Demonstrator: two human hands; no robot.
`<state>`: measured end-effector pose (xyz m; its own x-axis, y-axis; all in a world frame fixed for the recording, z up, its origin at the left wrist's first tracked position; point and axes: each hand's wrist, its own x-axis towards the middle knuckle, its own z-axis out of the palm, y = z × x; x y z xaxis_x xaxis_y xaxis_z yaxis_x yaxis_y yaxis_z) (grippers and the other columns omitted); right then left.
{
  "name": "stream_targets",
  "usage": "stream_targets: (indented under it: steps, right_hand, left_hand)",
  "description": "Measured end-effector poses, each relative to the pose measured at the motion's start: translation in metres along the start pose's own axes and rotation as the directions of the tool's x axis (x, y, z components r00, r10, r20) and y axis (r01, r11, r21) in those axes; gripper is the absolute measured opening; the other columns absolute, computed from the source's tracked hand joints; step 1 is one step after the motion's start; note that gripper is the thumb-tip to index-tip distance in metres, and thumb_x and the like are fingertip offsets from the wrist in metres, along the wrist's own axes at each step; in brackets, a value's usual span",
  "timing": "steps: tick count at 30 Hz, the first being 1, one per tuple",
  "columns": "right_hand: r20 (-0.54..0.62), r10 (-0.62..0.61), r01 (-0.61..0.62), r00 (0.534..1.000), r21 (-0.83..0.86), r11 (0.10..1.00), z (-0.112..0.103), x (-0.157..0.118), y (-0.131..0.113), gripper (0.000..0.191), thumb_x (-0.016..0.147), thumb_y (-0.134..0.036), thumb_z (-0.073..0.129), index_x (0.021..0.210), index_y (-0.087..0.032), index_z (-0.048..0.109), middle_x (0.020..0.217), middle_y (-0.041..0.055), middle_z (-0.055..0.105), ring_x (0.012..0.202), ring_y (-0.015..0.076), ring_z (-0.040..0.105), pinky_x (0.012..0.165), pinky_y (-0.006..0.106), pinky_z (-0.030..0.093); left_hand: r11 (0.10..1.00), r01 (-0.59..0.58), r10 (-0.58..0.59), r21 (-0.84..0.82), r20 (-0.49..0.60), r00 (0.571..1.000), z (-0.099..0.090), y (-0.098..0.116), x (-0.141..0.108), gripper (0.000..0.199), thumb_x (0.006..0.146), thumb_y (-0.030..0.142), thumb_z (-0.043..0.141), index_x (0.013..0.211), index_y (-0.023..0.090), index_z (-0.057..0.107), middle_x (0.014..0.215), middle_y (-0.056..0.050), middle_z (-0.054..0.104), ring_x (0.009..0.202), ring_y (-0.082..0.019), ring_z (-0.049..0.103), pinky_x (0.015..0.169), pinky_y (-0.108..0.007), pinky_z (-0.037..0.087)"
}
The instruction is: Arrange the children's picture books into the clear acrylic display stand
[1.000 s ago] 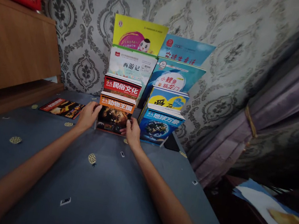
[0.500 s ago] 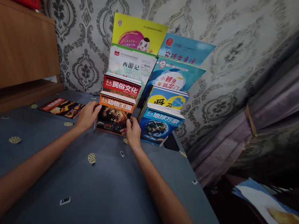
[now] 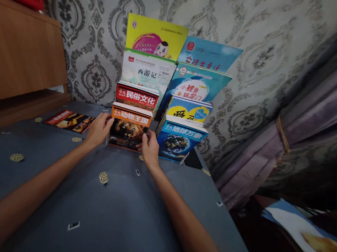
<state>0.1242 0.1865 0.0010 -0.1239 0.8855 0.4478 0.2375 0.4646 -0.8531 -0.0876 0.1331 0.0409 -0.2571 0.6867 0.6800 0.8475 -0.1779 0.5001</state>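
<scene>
One grey-blue table (image 3: 122,212) bore two ranks of upright books (image 3: 148,71), the lion-cover book (image 3: 126,129) foremost in the left rank. It looked light, fairly stiff and glossy (perhaps slippery), best held by both side edges. Its cover faced the near side, long axis seemingly upright. The left hand (image 3: 97,131) and right hand (image 3: 151,149) flanked it, fingers part-curled; whether they clamped it, I could not tell.

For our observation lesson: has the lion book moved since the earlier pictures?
No; the lion book shows no clear shift either way against the yellow pineapple print on the table cover.
</scene>
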Motion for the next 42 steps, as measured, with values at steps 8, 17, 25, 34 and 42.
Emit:
stream_targets:
  steps: [8,17,25,34,42]
  right_hand:
    - [-0.069,-0.128,0.121,0.989,-0.099,0.988,-0.001,-0.006,-0.005,0.039,0.100,-0.033,0.044,0.136,-0.017,0.045,0.114,0.0138,0.069,0.080,0.0210,0.071,0.078,0.035,0.057]
    - [-0.120,-0.230,0.206,0.966,-0.181,0.962,0.000,-0.017,-0.020,0.046,0.099,-0.032,0.043,0.141,-0.015,0.035,0.134,0.0200,0.056,0.087,0.0203,0.066,0.091,0.041,0.053]
    - [-0.232,-0.292,0.250,0.928,-0.195,0.948,-0.001,-0.021,-0.029,0.032,0.094,-0.028,0.044,0.124,-0.017,0.046,0.110,0.0122,0.058,0.084,0.0200,0.058,0.084,0.037,0.051]
    - [0.127,-0.320,0.335,0.939,-0.122,0.934,0.000,-0.027,-0.035,0.044,0.096,-0.023,0.039,0.140,-0.016,0.046,0.086,0.0028,0.066,0.073,0.0179,0.062,0.072,0.029,0.048]
    - [0.308,-0.184,0.258,0.933,-0.220,0.941,0.007,-0.031,-0.027,0.067,0.095,-0.021,0.040,0.160,-0.017,0.023,0.085,0.0018,0.068,0.070,0.0183,0.062,0.074,0.030,0.049]
  left_hand:
    - [0.999,-0.007,0.006,-0.044,-0.014,1.000,0.000,0.001,0.000,0.022,0.097,0.032,0.044,0.104,0.019,0.060,0.102,-0.010,0.070,0.093,-0.024,0.064,0.085,-0.037,0.051]
    - [0.998,-0.017,0.017,-0.062,-0.006,1.000,0.000,-0.001,0.002,0.023,0.097,0.033,0.045,0.105,0.019,0.061,0.103,-0.009,0.069,0.098,-0.025,0.064,0.089,-0.038,0.050]
    - [0.996,-0.034,0.033,-0.079,-0.012,0.999,0.001,-0.003,0.002,0.024,0.096,0.032,0.045,0.106,0.018,0.062,0.100,-0.010,0.070,0.095,-0.025,0.065,0.087,-0.037,0.050]
    - [0.995,-0.045,0.043,-0.084,-0.020,0.999,0.002,-0.005,0.002,0.024,0.096,0.032,0.045,0.106,0.018,0.062,0.099,-0.008,0.070,0.092,-0.024,0.064,0.085,-0.036,0.051]
    - [0.996,-0.059,0.059,-0.061,-0.008,0.998,0.000,-0.007,0.001,0.026,0.097,0.034,0.045,0.107,0.017,0.062,0.101,-0.009,0.070,0.093,-0.024,0.065,0.084,-0.036,0.052]
